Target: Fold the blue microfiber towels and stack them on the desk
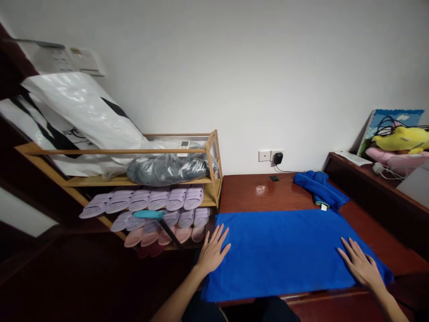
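Left hand (212,254): yours lies spread, palm down, at the cloth's left edge, lower centre.
Blue cloth (278,255): laid nearly flat on your worktop (243,192), lower right; smoothing looks mostly done, layers uncountable.
Bunched cloth (317,185): right of centre, crumpled, unspread, inner folds hidden.
Right hand (363,268): yours, spread on the cloth's right side; forearm cut off below.

This looks like a room in a home: at eight o'clock, rows of lavender and pink slippers (176,199) fill a wooden shoe rack (161,151), with a large white plastic bag (90,107) on it at ten. At three o'clock sit a yellow plush toy (407,139) and, nearer the middle, a wall socket (276,153) with a black adapter (278,158).
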Available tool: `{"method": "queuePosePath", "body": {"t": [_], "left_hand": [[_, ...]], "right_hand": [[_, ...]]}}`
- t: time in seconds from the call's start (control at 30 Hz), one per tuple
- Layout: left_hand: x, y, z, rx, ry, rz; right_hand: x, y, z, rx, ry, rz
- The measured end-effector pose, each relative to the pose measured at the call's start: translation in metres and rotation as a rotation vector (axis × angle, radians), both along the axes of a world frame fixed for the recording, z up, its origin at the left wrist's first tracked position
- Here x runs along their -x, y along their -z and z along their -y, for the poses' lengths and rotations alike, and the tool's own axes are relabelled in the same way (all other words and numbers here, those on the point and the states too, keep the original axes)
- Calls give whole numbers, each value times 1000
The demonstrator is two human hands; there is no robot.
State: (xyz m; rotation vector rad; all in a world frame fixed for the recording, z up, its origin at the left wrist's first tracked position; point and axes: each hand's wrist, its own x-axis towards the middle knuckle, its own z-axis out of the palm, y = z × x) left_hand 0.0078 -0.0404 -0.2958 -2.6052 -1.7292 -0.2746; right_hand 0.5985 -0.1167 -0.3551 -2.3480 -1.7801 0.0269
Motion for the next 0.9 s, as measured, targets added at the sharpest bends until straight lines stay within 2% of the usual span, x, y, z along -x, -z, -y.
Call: {"method": "queuePosePath", "body": {"t": [0.13,0.27,0.43,0.53,0.6,0.67,0.73,0.83,0.9], "left_hand": [[-8,-8,4,-37,-30,-22],[-31,-17,23,-90,-66,-1],[-48,-11,48,-19,15,12],[-46,-8,49,6,7,11],[-44,-7,48,4,10,15],[-44,-6,46,-3,13,20],[-45,-5,45,-8,12,23],[-46,-3,45,-15,8,25],[-47,-2,45,-25,6,27]], "right_hand": [[-21,10,12,-47,93,-24],[-30,15,16,-25,119,47],[-50,29,27,48,-1,126],[-68,34,31,67,24,92],[-70,29,27,68,57,71],[-56,15,12,22,106,50],[-29,-4,-13,-52,139,9],[17,-28,-58,-29,24,-48],[37,-33,-83,8,1,-77]]}}
